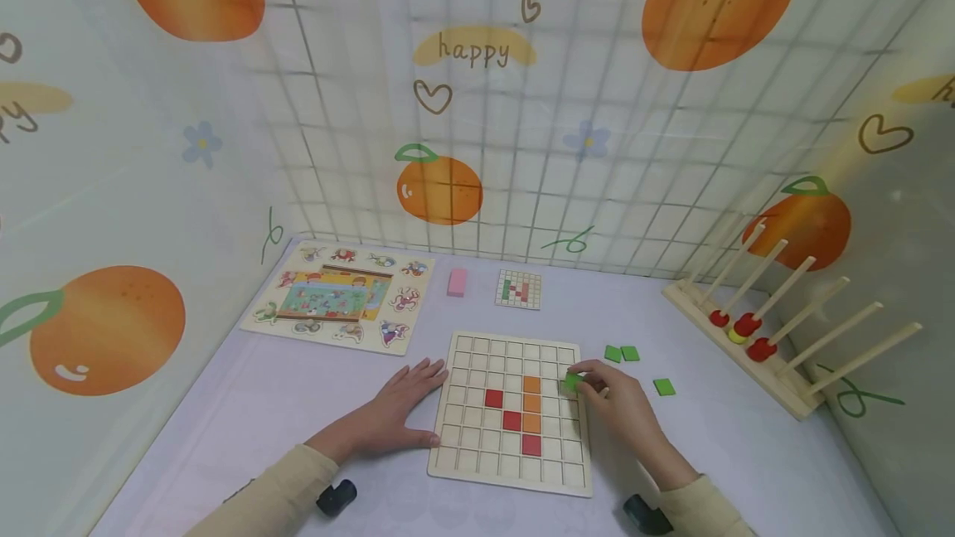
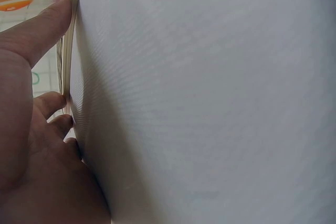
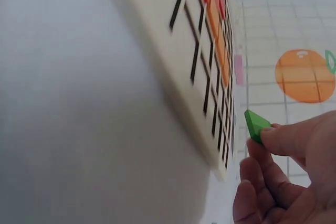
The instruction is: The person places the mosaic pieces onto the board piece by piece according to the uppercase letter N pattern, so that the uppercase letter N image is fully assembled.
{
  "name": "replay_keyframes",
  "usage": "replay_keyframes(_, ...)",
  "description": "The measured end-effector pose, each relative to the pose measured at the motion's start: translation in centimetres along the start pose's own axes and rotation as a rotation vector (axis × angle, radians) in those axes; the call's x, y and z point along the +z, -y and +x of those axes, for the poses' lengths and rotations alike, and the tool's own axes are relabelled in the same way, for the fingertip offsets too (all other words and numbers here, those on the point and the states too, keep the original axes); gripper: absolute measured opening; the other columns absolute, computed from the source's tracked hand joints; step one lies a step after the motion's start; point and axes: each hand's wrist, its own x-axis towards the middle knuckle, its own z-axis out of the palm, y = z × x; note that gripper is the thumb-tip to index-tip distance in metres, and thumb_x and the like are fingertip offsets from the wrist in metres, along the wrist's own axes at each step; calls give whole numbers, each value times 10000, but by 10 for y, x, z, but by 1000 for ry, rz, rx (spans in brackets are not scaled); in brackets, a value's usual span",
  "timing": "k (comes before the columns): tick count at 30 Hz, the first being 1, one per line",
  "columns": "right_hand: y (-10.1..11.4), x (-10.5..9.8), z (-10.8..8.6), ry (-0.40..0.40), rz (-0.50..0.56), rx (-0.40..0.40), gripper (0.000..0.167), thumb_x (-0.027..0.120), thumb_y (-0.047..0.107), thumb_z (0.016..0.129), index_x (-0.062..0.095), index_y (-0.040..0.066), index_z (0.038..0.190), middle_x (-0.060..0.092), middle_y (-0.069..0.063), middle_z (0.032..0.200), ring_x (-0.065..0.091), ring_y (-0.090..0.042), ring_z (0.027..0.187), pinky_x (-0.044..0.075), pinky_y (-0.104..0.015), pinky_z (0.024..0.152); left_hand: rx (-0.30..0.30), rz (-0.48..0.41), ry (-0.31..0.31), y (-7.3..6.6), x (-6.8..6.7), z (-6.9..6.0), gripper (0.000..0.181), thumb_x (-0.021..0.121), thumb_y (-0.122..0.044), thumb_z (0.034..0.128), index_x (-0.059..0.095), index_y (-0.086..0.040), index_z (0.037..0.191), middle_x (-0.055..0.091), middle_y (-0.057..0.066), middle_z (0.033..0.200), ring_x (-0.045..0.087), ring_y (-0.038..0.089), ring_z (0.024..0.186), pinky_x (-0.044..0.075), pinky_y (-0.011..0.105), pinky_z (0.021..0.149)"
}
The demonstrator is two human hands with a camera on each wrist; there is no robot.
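A wooden grid board [image 1: 477, 462] lies on the table, with red tiles [image 1: 511, 421] set on a diagonal and a column of orange tiles [image 1: 531, 403]. My left hand [image 1: 395, 410] lies flat with fingers spread, its thumb and fingertips touching the board's left edge; the left wrist view shows the thumb [image 2: 50, 27] against that edge. Over the board's right side my right hand [image 1: 615, 404] pinches a green tile [image 3: 256, 126] between thumb and finger. Several loose green tiles [image 1: 664, 387] lie on the table right of the board.
Behind the board are a small pattern card [image 1: 518, 289] and a pink block [image 1: 458, 283]. An animal picture puzzle [image 1: 388, 341] lies at back left. A wooden peg rack [image 1: 791, 388] with red and yellow beads stands at the right. A printed curtain [image 1: 485, 123] hangs behind the table.
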Motion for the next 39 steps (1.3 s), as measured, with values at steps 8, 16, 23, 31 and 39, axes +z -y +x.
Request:
replay_keyframes(8, 19, 11, 0, 34, 45, -54, 224, 727, 94, 934, 727, 232, 1110, 653, 61, 866, 562, -120, 768, 484, -240, 585, 12, 5, -9, 3, 2, 0, 991, 710, -618, 862, 283, -142, 1619, 178, 13, 1700, 63, 250, 1572, 37, 497, 1280)
replay_keyframes(16, 36, 25, 2, 55, 62, -84, 209, 732, 102, 940, 729, 259, 1079, 666, 86, 844, 560, -109, 736, 495, -234, 587, -2, 2, 8, 2, 1, 0, 996, 711, -620, 861, 262, -169, 1628, 152, -16, 1705, 36, 215, 1574, 22, 469, 1284)
replay_keyframes(23, 46, 39, 5, 83, 92, -165, 191, 721, 102, 945, 730, 245, 1071, 675, 67, 830, 567, -108, 725, 504, -229, 579, 1, 1, 3, 2, 1, 0, 991, 714, -615, 862, 271, -165, 1625, 165, -12, 1703, 46, 225, 1574, 30, 481, 1283)
replay_keyframes(31, 56, 57, 12, 121, 57, -231, 191, 709, 124, 960, 720, 272, 1081, 672, 114, 870, 561, -97, 769, 516, -255, 663, 8, -2, 1, 3, 2, 0, 995, 708, -630, 858, 275, -164, 1623, 162, -12, 1703, 48, 231, 1573, 27, 485, 1282)
replay_keyframes(39, 68, 69, 19, 148, 17, -262, 167, 686, 165, 980, 723, 265, 1109, 679, 102, 848, 553, -77, 733, 496, -249, 653, 11, -1, 1, 3, 2, 0, 999, 707, -633, 858, 273, -161, 1624, 155, -18, 1705, 45, 221, 1573, 31, 477, 1283)
